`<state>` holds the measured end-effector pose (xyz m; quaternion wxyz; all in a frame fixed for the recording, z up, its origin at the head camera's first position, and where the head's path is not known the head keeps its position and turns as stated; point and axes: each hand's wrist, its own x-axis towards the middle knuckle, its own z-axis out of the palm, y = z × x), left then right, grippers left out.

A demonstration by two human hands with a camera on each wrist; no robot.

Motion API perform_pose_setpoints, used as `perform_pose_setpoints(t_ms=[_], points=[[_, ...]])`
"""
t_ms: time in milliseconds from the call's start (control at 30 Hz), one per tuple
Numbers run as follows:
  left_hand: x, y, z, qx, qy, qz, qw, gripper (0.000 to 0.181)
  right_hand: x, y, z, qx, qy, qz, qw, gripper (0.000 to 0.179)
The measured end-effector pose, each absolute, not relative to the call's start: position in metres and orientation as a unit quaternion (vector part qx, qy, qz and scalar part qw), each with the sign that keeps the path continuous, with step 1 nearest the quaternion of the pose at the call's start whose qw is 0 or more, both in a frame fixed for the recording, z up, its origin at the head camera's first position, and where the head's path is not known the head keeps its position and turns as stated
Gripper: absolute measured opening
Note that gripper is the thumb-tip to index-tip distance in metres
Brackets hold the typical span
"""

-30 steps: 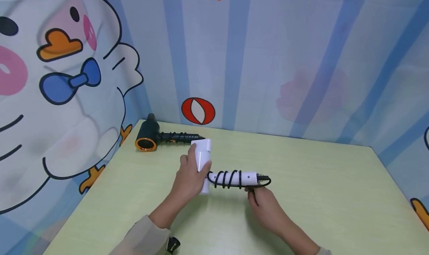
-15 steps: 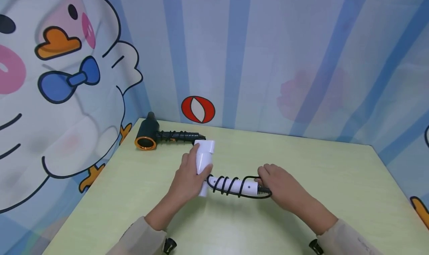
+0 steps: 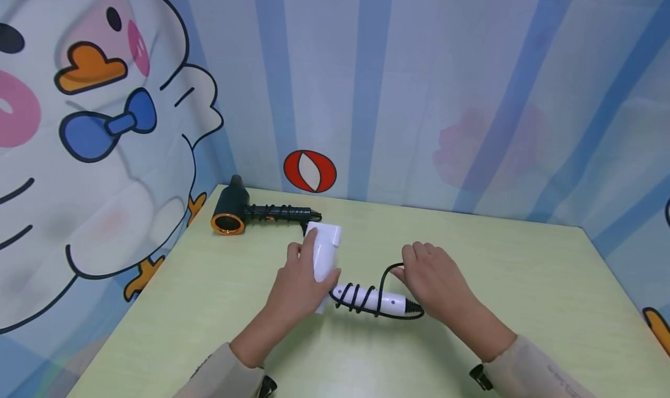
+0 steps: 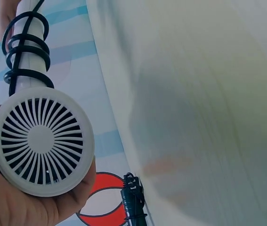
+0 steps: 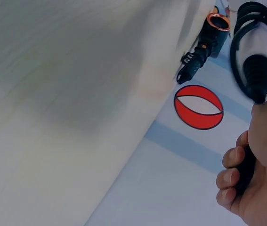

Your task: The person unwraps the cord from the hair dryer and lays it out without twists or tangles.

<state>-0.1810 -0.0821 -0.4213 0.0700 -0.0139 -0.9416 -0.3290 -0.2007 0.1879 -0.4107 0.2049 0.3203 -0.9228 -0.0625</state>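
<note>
A white hair dryer (image 3: 324,261) is held up over the table, its handle pointing right. My left hand (image 3: 294,290) grips it round the barrel; the round slotted grille (image 4: 41,139) fills the near part of the left wrist view. A black power cord (image 4: 31,49) winds in several coils round the handle and loops past its end. To the right, my right hand (image 3: 437,281) holds the cord's free end. In the right wrist view its fingers (image 5: 228,178) curl round a thick black piece (image 5: 247,169), mostly hidden in the palm.
A black hair dryer (image 3: 230,203) with an orange ring lies at the table's back left corner, its cord wrapped round its handle. The pale green table (image 3: 523,281) ends at a printed cloth backdrop (image 3: 408,95) behind and at the sides.
My right hand has risen from below the handle's end to above it, pulling a loop of cord up off the handle. The white hair dryer has shifted slightly right and tilted.
</note>
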Motion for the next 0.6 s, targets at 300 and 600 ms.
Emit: perform_pose_setpoints(t_ms=[300,600], points=[[-0.181,-0.078,-0.422,-0.01,-0.945,-0.31,0.102,0.08,-0.187,0.171,-0.395,0.263,-0.923,-0.073,0.271,0.05],[-0.18,-0.072,-0.42,-0.022,-0.954,-0.276,0.117,0.067,-0.175,0.156,-0.382,0.239,-0.927,-0.068,0.28,0.054]])
